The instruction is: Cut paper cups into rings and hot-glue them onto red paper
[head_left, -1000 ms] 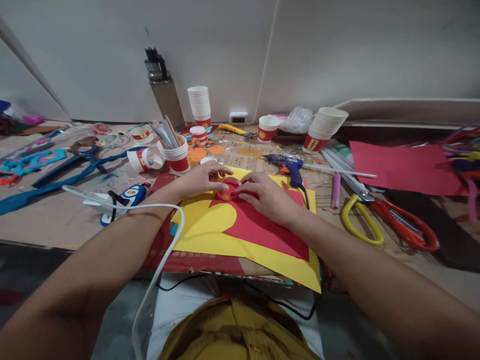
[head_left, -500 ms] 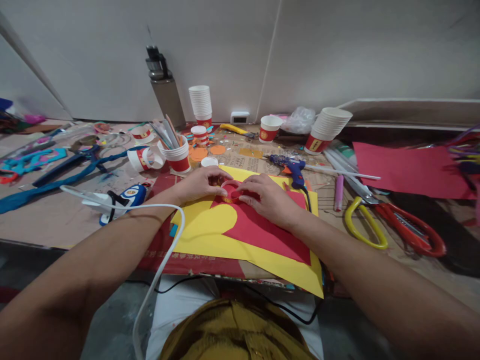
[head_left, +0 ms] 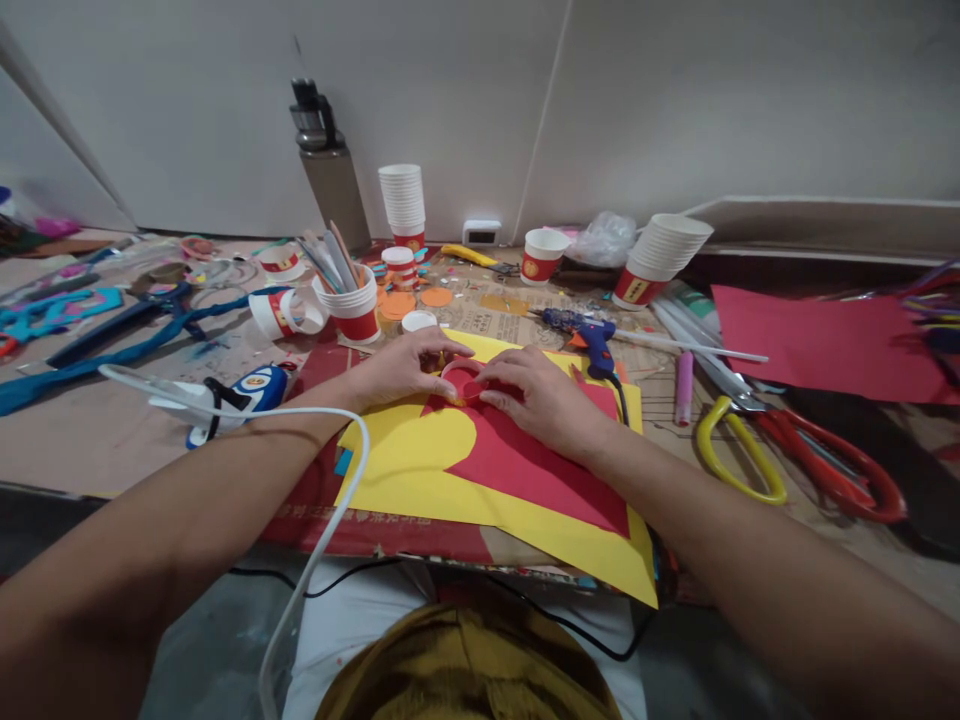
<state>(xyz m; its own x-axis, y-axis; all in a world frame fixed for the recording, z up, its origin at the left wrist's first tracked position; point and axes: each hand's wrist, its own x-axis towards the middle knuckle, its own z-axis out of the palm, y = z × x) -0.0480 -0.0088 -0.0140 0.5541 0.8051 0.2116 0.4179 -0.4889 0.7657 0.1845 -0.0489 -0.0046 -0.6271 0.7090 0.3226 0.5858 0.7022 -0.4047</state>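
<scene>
A small ring cut from a paper cup (head_left: 460,377), red with a white rim, rests on a red paper sheet (head_left: 525,465) that lies over yellow paper (head_left: 420,465). My left hand (head_left: 401,368) pinches the ring's left side with curled fingers. From the right, my right hand (head_left: 536,398) grips the same ring with closed fingertips and presses it onto the red paper. Both forearms reach in from the bottom of the view.
A blue glue gun (head_left: 589,335) lies just behind my right hand. Yellow-and-red scissors (head_left: 795,460) sit at the right beside a pink marker (head_left: 684,388). Cup stacks (head_left: 401,205) (head_left: 660,255), a cup of sticks (head_left: 352,300) and a white cable (head_left: 322,520) surround the work.
The hands and the ring stay almost in place on the red paper. The view has shifted slightly, so the table items sit a little further right and up.
</scene>
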